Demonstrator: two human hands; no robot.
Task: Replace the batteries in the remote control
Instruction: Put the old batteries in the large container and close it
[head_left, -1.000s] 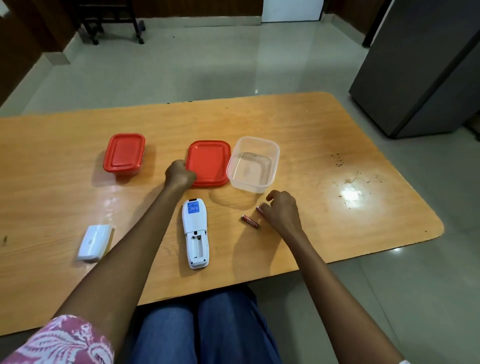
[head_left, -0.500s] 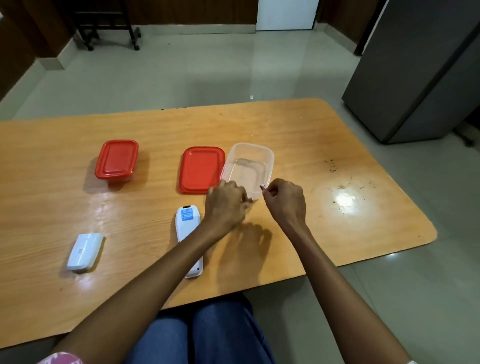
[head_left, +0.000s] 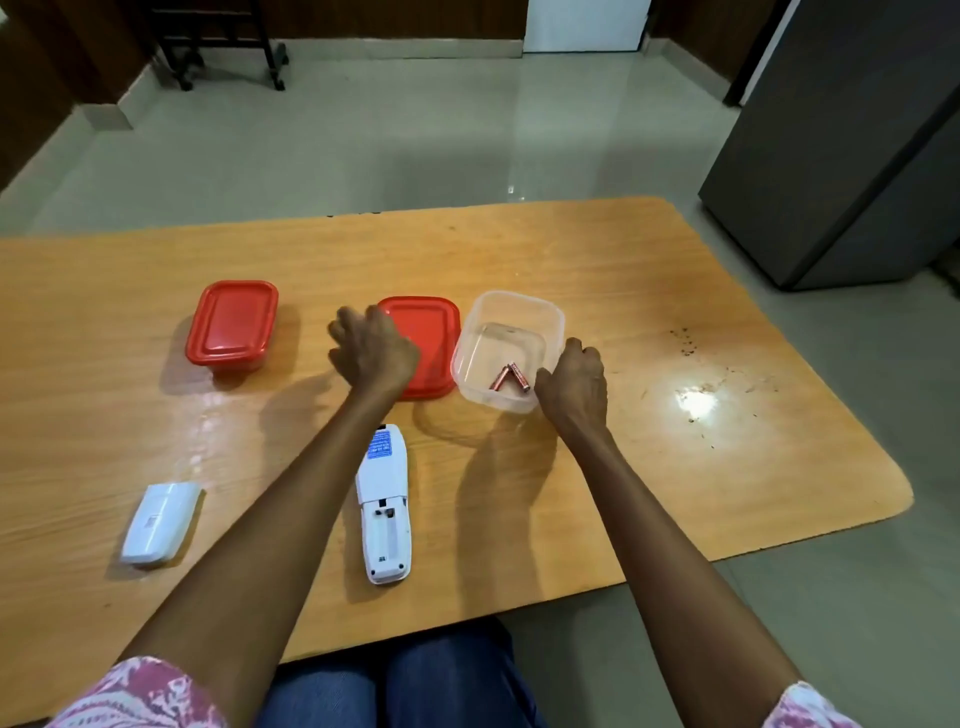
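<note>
A white remote control (head_left: 383, 501) lies face down on the wooden table (head_left: 675, 291), its battery bay open and bare. Its white battery cover (head_left: 158, 522) lies apart at the left. Two reddish batteries (head_left: 510, 376) lie in a V inside the clear lidless container (head_left: 540, 317). My right hand (head_left: 574, 384) hovers at that container's near right corner, fingers loosely curled, holding nothing. My left hand (head_left: 371, 351) hangs over the left edge of the loose red lid (head_left: 431, 332), fingers spread and blurred, nothing in it.
A closed container with a red lid (head_left: 232, 323) stands at the left back. Crumbs and a light glare mark the table's right part (head_left: 696, 405). A dark cabinet (head_left: 852, 145) stands on the floor at the right. My blue-clad lap (head_left: 395, 680) is under the near edge.
Both batteries left my hands and now lie in the clear container. My left hand swung left toward the red lid; my right hand drew back to the container's right corner.
</note>
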